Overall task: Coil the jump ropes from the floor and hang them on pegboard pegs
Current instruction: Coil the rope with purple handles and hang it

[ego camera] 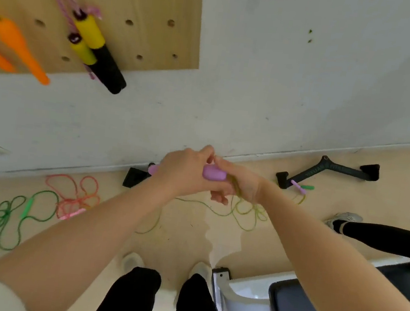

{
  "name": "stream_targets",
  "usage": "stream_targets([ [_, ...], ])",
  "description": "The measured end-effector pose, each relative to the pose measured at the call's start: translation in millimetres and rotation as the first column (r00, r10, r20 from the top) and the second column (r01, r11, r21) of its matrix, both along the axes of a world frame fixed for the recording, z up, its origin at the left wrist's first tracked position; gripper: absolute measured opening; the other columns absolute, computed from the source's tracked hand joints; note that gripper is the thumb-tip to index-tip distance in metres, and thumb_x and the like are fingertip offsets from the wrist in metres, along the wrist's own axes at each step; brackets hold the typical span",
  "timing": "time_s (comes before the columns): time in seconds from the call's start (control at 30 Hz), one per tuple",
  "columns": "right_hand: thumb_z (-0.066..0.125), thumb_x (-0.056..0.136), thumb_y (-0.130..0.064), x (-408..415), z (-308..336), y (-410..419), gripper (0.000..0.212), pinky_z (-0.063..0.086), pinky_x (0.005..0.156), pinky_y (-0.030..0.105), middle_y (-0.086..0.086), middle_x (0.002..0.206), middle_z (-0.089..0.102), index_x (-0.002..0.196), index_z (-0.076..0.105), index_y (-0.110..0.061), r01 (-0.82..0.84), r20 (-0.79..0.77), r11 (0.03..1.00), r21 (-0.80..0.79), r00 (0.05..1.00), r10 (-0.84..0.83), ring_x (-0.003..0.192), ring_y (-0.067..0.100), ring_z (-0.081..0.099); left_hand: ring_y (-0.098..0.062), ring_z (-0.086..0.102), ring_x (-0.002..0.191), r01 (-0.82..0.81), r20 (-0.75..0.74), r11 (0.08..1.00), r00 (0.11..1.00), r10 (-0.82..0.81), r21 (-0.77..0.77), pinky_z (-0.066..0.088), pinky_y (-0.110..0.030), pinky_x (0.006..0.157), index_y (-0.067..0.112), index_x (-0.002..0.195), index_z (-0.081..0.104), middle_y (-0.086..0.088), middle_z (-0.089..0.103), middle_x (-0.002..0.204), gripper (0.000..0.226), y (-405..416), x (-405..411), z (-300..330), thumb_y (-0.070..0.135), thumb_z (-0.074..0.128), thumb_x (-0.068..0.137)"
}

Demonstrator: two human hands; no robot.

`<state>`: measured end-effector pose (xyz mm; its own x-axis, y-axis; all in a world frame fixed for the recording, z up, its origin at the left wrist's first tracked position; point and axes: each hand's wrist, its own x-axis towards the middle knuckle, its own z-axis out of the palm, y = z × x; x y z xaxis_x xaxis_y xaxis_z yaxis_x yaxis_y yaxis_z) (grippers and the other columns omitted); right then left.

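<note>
My left hand grips a purple jump-rope handle in front of me, above the floor. My right hand meets it and holds the thin yellow-green rope, which trails down in loose loops on the floor. That rope's other purple handle lies on the floor at the right. A green rope and a pink rope lie tangled on the floor at the left. On the wooden pegboard at top left hangs a pink rope with yellow-and-black handles and orange handles.
A black V-shaped exercise bar lies by the wall at the right. Another person's leg and shoe stand at the right edge. A grey-white machine base sits close to my right foot. A black block lies under my hands.
</note>
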<state>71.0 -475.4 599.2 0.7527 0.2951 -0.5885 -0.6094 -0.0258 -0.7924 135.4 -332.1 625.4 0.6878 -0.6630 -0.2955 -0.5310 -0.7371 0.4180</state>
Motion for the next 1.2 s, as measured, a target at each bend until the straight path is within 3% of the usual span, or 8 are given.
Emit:
stream_targets([
  [0.13,0.051,0.081,-0.049,11,38,12,0.042,0.041,0.076,0.032,-0.001,0.056,0.055,0.072,0.059,-0.008,0.041,0.131,0.977,-0.208,0.991,-0.013,0.056,0.015,0.050,-0.015,0.046,0.058,-0.333,-0.130,0.886,0.943,0.307,-0.323,0.037,-0.031,0.057,0.014,0.074,0.052,0.005,0.049,0.061,0.043,62,26,41,0.056,0.056,0.082],
  [0.23,0.065,0.084,-0.033,21,38,30,0.023,0.037,0.065,0.026,-0.002,0.071,0.054,0.070,0.057,-0.016,0.080,0.154,0.746,-0.661,0.988,0.031,0.069,0.016,0.050,-0.013,0.032,0.049,-0.578,-0.529,0.542,0.806,0.266,-0.610,0.029,-0.027,0.052,0.002,0.068,0.047,0.004,0.036,0.052,0.035,95,42,70,0.030,0.056,0.088],
  [0.37,0.042,0.096,-0.022,37,44,76,0.023,0.042,0.068,0.032,0.006,0.078,0.058,0.082,0.057,-0.011,0.255,0.159,0.656,-0.710,0.966,-0.203,0.071,0.022,0.055,-0.014,0.041,0.050,-0.730,-0.716,0.157,0.683,0.146,-0.665,0.034,-0.025,0.053,0.009,0.068,0.051,0.000,0.047,0.058,0.022,148,67,102,0.001,0.038,0.084],
  [0.53,0.033,0.099,-0.022,96,118,183,0.029,0.018,0.044,0.021,-0.003,0.056,0.033,0.076,0.048,-0.014,0.383,0.282,0.856,-0.347,0.913,-0.295,0.046,0.010,0.022,-0.011,0.044,0.053,-0.623,-0.647,0.477,0.750,0.138,-0.620,0.036,-0.024,0.055,0.006,0.069,0.053,0.002,0.050,0.051,0.019,236,97,94,0.005,0.040,0.055],
  [0.8,0.034,0.101,-0.015,176,226,300,0.026,0.016,0.042,0.021,-0.005,0.052,0.033,0.078,0.046,-0.011,0.255,0.557,0.959,0.120,0.782,-0.278,0.042,0.006,0.024,-0.010,0.042,0.050,-0.354,-0.654,0.699,0.726,-0.213,-0.621,0.036,-0.020,0.052,0.004,0.089,0.052,0.001,0.047,0.051,0.030,312,118,121,0.004,0.041,0.062],
  [0.9,0.033,0.101,-0.020,181,223,308,0.031,0.024,0.042,0.021,-0.002,0.054,0.036,0.073,0.046,-0.013,0.330,0.616,0.943,-0.053,0.754,-0.229,0.043,0.008,0.028,-0.011,0.044,0.050,-0.314,-0.667,0.673,0.654,-0.358,-0.669,0.040,-0.021,0.056,0.003,0.094,0.052,0.002,0.049,0.052,0.026,318,116,132,0.014,0.048,0.071],
  [1.07,0.034,0.099,-0.024,168,194,277,0.026,0.034,0.055,0.027,0.001,0.063,0.041,0.077,0.043,-0.014,0.435,0.620,0.708,-0.557,0.785,0.005,0.054,0.014,0.038,-0.007,0.027,0.044,-0.332,-0.656,0.601,0.596,-0.464,-0.727,0.030,-0.018,0.049,0.018,0.070,0.064,0.011,0.033,0.047,0.032,318,110,142,0.050,0.070,0.069],
  [1.2,0.037,0.099,-0.030,146,176,240,0.023,0.035,0.064,0.029,-0.001,0.071,0.043,0.091,0.039,-0.008,0.342,0.472,0.623,-0.703,0.880,0.050,0.067,0.015,0.041,-0.009,0.013,0.040,-0.576,-0.664,0.337,0.594,-0.454,-0.745,0.021,-0.018,0.043,0.024,0.066,0.068,0.012,0.021,0.043,0.032,307,109,148,0.055,0.076,0.062],
])
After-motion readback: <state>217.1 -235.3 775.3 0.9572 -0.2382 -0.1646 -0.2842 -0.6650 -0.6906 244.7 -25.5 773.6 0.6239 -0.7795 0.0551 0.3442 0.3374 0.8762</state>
